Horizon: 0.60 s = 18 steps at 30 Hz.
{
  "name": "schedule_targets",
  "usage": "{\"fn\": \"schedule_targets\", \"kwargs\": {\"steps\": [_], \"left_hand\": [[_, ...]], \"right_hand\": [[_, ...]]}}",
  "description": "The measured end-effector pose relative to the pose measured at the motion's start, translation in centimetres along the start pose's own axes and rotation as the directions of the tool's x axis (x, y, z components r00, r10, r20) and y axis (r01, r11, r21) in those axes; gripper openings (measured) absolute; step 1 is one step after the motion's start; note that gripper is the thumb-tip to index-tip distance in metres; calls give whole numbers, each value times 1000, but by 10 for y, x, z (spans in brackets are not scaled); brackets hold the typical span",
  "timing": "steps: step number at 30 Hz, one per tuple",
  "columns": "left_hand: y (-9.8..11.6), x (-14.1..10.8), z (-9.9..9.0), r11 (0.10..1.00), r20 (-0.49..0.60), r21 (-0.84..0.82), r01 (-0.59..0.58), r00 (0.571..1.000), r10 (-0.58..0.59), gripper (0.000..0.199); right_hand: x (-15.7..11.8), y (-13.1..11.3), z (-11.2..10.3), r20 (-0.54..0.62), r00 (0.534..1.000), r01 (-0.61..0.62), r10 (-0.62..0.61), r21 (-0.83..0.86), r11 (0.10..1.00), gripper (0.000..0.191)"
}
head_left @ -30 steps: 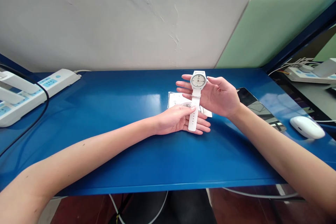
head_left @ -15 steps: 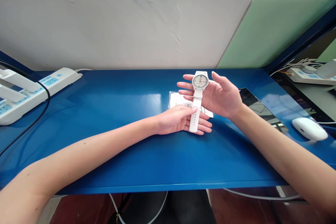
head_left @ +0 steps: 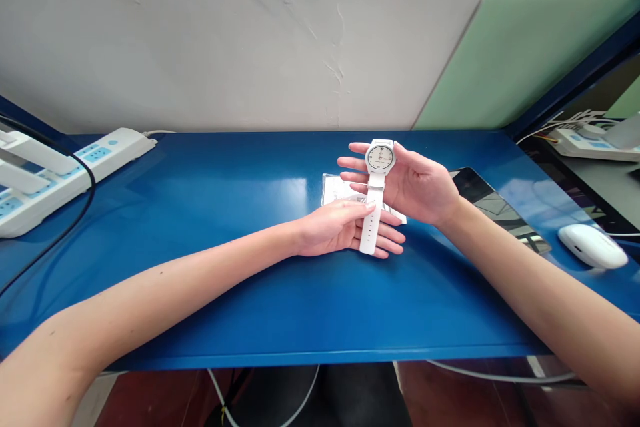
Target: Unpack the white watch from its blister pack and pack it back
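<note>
A white wristwatch (head_left: 381, 157) with a round white dial lies face up across both my hands, its strap running down toward me. My left hand (head_left: 333, 227) pinches the long, holed strap end between the thumb and the fingers below, which reach out flat past it. Palm up, my right hand (head_left: 417, 183) supports the watch case on its outstretched fingers, and its thumb rests at the case's right edge. Under the hands, a white packet (head_left: 333, 188) with a clear plastic wrapper lies on the blue table, mostly covered.
At the left stands a white power strip (head_left: 115, 147) with plugs and a black cable (head_left: 93, 180). A dark tablet-like slab (head_left: 493, 207) lies by my right forearm, with a white mouse (head_left: 593, 245) beyond it. The blue table (head_left: 225, 320) meets a pale wall behind.
My right thumb has come in against the side of the watch case. The case has turned and lowered slightly. My left hand keeps its pinch on the strap.
</note>
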State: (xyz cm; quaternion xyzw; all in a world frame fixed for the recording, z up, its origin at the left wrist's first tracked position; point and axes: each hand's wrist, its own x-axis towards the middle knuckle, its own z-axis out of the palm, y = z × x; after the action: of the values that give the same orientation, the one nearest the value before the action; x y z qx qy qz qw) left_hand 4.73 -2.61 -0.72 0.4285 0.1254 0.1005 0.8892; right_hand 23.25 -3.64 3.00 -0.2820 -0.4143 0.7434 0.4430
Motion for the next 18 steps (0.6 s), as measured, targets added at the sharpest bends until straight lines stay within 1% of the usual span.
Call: {"fn": "schedule_targets", "kwargs": {"steps": [3, 9, 14, 18], "left_hand": [[0, 0, 0, 1000, -2, -3, -4, 1000, 4, 42], [0, 1, 2, 1000, -14, -3, 2, 1000, -2, 41], [0, 1, 2, 1000, -15, -4, -4, 1000, 4, 40], [0, 2, 1, 1000, -11, -5, -14, 1000, 14, 40]], "right_hand": [[0, -2, 1, -9, 1000, 18, -18, 0, 1000, 48], [-1, -3, 2, -73, 996, 47, -47, -3, 999, 48], [0, -2, -1, -74, 995, 67, -67, -2, 998, 43], [0, -1, -1, -74, 996, 58, -57, 10, 998, 43]]}}
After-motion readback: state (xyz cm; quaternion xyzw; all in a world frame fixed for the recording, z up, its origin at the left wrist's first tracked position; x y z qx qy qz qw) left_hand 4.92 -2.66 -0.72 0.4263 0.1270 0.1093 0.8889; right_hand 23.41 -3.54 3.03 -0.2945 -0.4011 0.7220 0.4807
